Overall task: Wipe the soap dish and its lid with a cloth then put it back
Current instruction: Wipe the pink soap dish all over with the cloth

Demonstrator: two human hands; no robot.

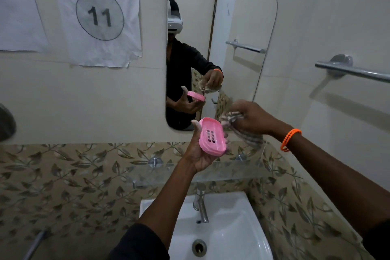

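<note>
Above sink (249, 236), left fingers (195, 125) around soap dish (212, 136); right fingers (242, 115) perhaps bunching cloth (252, 138)

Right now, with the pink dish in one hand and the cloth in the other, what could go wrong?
The left hand holds the pink soap dish tilted, above the glass shelf and sink; a hard wipe might knock it loose onto them. The striped cloth hangs loosely from the right hand and could snag the dish's edge. No lid is visible, so it may get skipped.
</note>
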